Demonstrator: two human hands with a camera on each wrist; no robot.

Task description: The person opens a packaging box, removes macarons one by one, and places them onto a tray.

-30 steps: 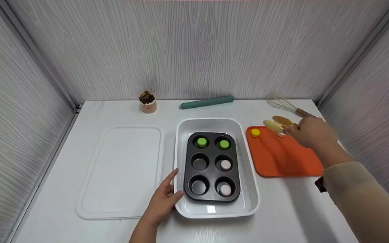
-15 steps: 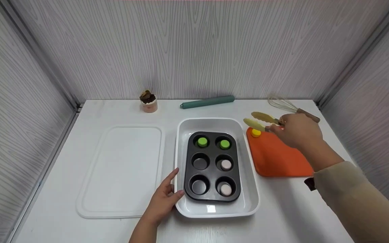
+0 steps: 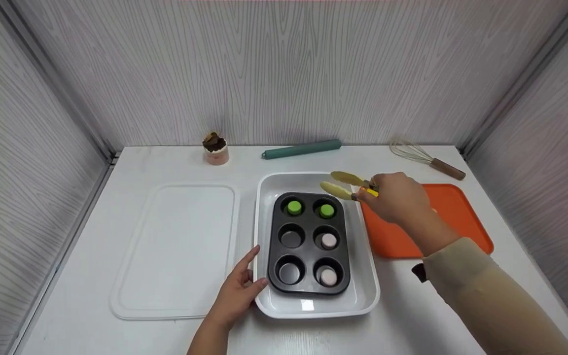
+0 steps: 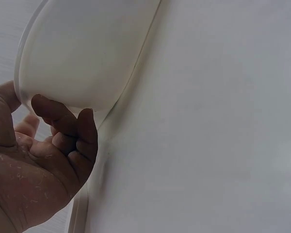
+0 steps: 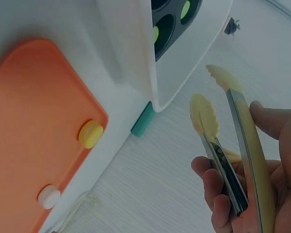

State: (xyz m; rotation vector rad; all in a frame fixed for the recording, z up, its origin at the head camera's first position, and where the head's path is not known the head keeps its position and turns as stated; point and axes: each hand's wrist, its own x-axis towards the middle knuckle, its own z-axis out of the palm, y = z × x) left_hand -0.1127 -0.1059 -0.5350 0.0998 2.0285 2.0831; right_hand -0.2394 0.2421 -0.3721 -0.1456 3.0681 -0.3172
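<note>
Head view, right of centre: the right hand [image 3: 396,197] curls its fingers [image 5: 218,194] round a pair of tongs [image 3: 345,185] with pale yellow tips, which stand slightly apart with nothing between them, above the upper right corner of the white tray [image 3: 368,276]. At lower centre the left hand [image 3: 237,291] lies with fingers loosely extended, thumb and fingertips against the tray's lower left corner; in the left wrist view the fingers [image 4: 63,131] bend lightly against that rounded corner.

Inside the tray sits a dark muffin pan [image 3: 308,244] with six cups: two green pieces [image 3: 294,207] in the top row, two pale pink pieces [image 3: 329,241] in the right cups below, two cups bare. The orange mat [image 3: 456,217] lies right of the tray, partly hidden by the hand in the head view; the right wrist view shows one yellow piece [image 5: 90,134] and one whitish piece [image 5: 49,196] on it.

One white lid [image 3: 178,249] lies left of the tray. Along the back stand one small cup [image 3: 216,148] with dark contents hard to make out, one teal roller [image 3: 301,149], one whisk [image 3: 427,159]. No writing is readable.
</note>
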